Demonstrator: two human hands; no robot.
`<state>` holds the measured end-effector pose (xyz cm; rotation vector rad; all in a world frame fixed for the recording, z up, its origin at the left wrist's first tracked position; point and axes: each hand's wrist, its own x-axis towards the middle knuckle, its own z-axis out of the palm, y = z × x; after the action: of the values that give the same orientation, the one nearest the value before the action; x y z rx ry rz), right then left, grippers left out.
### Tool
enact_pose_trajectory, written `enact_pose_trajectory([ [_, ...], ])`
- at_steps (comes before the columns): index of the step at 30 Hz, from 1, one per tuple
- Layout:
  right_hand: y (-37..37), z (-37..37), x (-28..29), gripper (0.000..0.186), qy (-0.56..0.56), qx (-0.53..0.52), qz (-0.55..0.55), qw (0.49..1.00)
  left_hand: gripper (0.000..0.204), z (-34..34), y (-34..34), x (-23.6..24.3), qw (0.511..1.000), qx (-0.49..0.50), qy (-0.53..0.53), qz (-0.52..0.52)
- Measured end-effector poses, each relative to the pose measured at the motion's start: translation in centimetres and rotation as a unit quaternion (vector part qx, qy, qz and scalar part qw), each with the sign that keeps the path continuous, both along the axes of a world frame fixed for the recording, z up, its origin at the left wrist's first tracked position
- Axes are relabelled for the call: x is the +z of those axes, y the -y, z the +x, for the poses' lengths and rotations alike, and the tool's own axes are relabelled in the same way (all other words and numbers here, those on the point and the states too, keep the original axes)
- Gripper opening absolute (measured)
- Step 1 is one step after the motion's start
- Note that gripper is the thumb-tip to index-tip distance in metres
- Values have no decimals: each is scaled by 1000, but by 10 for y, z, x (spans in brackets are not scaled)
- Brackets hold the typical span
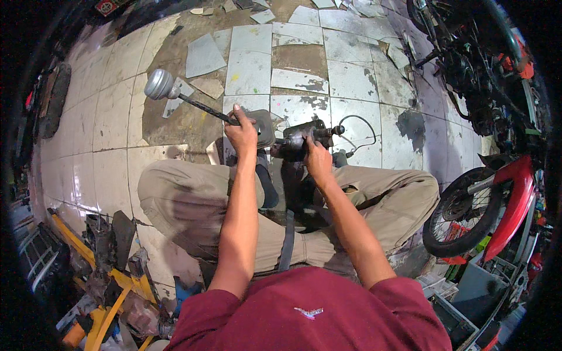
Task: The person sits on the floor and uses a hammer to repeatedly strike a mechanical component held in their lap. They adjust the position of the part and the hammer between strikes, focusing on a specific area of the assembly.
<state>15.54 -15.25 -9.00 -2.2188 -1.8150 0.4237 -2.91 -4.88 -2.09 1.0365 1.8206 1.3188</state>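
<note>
My left hand (242,133) is closed around a thin black rod (202,109), its thumb pointing away from me. At the rod's far left end is a round, ribbed grey head (159,85). Right beside that hand sits a grey, rounded-square metal piece (265,128). My right hand (318,158) grips a dark metal cylinder-like part (295,140) with a knob-like end on its right. Between the two pieces a short shaft shows, but whether all of it is one assembly I cannot tell. Both hands are above the floor between my bent legs.
A thin black cable (372,131) loops on the tiled floor (252,64), beside broken tiles (205,55). To the right stand a motorcycle wheel (462,213) with a red fender (512,199) and dark motorcycle parts. Yellow metal parts (140,286) are heaped at the lower left.
</note>
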Motion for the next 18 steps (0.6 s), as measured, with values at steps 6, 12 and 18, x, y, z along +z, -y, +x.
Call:
enact_pose_trajectory([
  [6, -22, 6, -20, 43, 2, -1, 22, 1000, 48, 3, -1, -6, 999, -19, 45, -7],
  [12, -11, 2, -19, 44, 4, -4, 40, 999, 48, 3, -2, -12, 1000, 2, 20, 7],
  [18, 15, 3, -20, 48, -43, -20, -11, 999, 47, 2, -1, -7, 1000, 10, 24, -10],
])
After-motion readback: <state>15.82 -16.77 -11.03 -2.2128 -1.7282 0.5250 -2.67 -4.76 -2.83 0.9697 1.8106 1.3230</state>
